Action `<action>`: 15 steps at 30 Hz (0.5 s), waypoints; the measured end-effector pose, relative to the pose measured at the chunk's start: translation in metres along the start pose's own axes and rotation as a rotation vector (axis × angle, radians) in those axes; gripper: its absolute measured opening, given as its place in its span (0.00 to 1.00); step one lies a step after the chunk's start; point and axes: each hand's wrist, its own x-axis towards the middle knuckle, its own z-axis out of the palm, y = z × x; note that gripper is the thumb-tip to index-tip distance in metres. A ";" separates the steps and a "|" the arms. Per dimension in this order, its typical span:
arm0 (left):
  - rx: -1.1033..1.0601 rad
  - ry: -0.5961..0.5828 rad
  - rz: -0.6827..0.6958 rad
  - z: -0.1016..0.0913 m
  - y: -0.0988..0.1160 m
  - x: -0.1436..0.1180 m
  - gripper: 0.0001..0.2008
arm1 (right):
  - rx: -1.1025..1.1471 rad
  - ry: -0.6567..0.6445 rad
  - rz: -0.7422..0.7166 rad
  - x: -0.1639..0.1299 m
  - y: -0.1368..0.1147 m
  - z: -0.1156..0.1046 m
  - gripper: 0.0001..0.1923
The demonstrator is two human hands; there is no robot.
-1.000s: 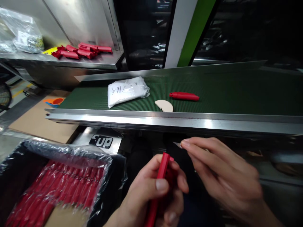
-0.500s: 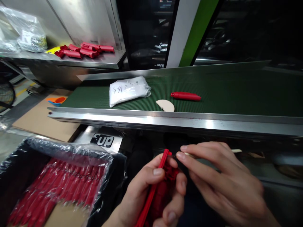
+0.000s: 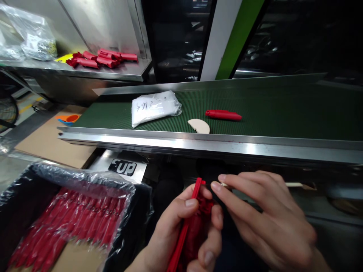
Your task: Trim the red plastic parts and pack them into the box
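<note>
- Red plastic handle (image 3: 185,230) sits in my left hand (image 3: 181,230), low and near the middle of my view, its upper tip poking up past the thumb.
- My left hand is curled narrowly about that handle: thumb across the front, fingers wrapped behind it.
- My right hand (image 3: 272,219) is just beside the left, its fingers close together and nearly straight, the index fingertip touching the top of the handle.
- From under the right hand's fingers a thin pale stick (image 3: 295,184) runs out to the right; the fingers lie over it, but I cannot tell how firmly they pinch it.
- Beyond both hands runs a green conveyor belt (image 3: 283,109) with a steel rail along its near edge.
- On that belt I count three things: one white bag (image 3: 154,107) with handwriting, beyond the left hand; one pale half-disc (image 3: 199,126); and one more red handle (image 3: 223,115) lying flat, just past the half-disc.
- To the left of my left hand is one box (image 3: 65,219) lined with clear film, packed with many red handles in rows, too many to count.
- Far off to the upper left, a steel shelf (image 3: 119,73) carries a small heap of red parts (image 3: 103,59), several, their number unclear.
</note>
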 end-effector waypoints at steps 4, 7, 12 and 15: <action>0.022 -0.017 -0.069 -0.001 0.000 0.000 0.20 | 0.020 0.001 0.001 0.001 0.000 0.001 0.19; 0.002 0.014 -0.070 -0.001 0.002 0.001 0.20 | 0.023 -0.003 0.002 0.001 0.000 0.003 0.18; -0.003 0.002 -0.073 -0.003 0.003 0.002 0.20 | 0.021 0.001 -0.004 0.000 -0.001 0.004 0.19; -0.005 0.000 -0.070 -0.003 0.002 0.002 0.20 | 0.018 0.005 0.005 -0.001 -0.001 0.004 0.18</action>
